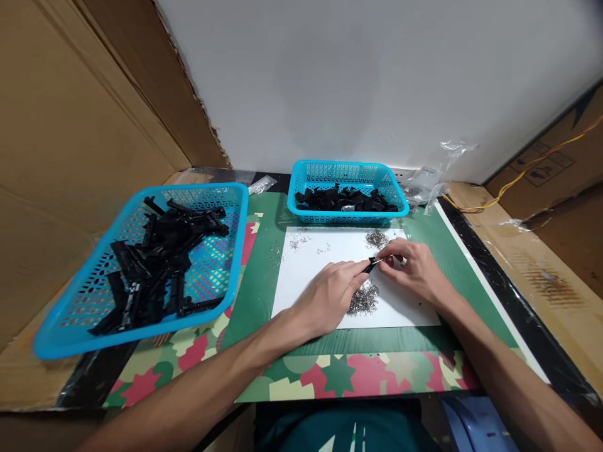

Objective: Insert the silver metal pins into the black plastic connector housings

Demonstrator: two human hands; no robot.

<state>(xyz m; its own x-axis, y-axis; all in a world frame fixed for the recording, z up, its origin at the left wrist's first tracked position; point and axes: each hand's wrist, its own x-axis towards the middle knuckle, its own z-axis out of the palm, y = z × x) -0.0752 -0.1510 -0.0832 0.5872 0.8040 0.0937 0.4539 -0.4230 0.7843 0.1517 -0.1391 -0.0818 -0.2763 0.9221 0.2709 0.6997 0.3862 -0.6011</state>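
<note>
Over the white sheet, my left hand (pixel 332 294) is closed on a small black plastic part (pixel 371 264), gripped between thumb and fingers. My right hand (pixel 411 267) meets it from the other side, its fingertips pinching a thin metal piece (pixel 383 258) that points at the black part. Whether that piece is a tool or a wire is too small to tell. Just below the hands lies a pile of tiny metal springs or clips (pixel 363 301), partly hidden by my left hand. A smaller pile of similar bits (pixel 377 239) sits beyond my fingers.
A blue basket (pixel 347 218) with small black parts stands at the back. To the left is a larger blue basket (pixel 238 251) holding long black plastic pieces. Loose metal bits (pixel 298 242) lie on the white sheet (pixel 306 276). Clear plastic bags (pixel 421 182) and a yellow wire (pixel 506 186) are at the right.
</note>
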